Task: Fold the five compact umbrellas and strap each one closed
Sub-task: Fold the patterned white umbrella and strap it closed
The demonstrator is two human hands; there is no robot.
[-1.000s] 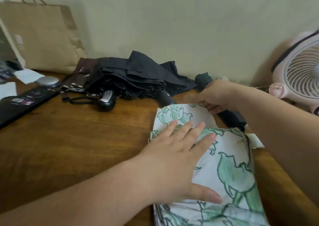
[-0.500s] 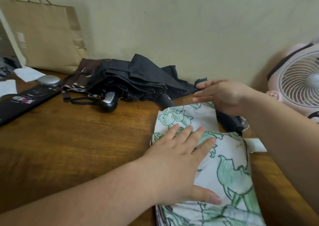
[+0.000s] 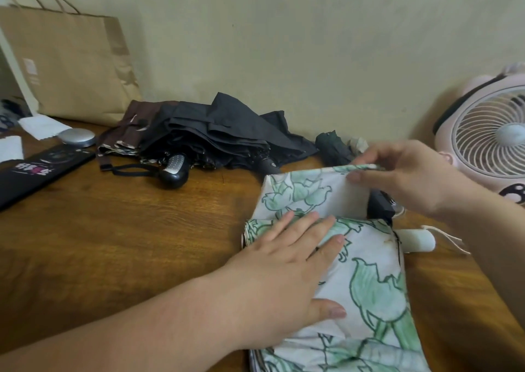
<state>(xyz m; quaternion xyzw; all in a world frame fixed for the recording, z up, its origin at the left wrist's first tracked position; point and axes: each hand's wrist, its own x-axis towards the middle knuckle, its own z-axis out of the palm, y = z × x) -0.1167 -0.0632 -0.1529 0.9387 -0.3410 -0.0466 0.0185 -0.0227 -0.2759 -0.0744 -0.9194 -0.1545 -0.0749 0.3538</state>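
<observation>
Here, on the near right part of the wooden worktop: a floral umbrella, white with green flowers, canopy loose and laid flat. Directly on top of it, the left hand, palm down, fingers straight and nearly side by side, thumb out toward the near edge, pressing the cloth onto the worktop. Just beyond those fingertips, a flap of the same cloth, raised off the worktop, with the top edge pinched between thumb and fingers of the right hand, reaching in from the right.

Longer stretch of the cloth: near to far, from the bottom of the view toward the wall. Poking out past the right edge of the cloth, below the right wrist, a white handle, butt end pointing right, thin cord trailing further right. Shaft hidden under the canopy, so true long axis hard to tell.

Well beyond the left hand, against the wall, a heap of dark umbrellas, unfolded and crumpled, with a brown umbrella at the left end and a black handle pointing toward the near side. Just beyond the right hand, a small dark green umbrella, rolled tight.

Far right, a pink fan. Far left, a paper bag leaning on the wall.
</observation>
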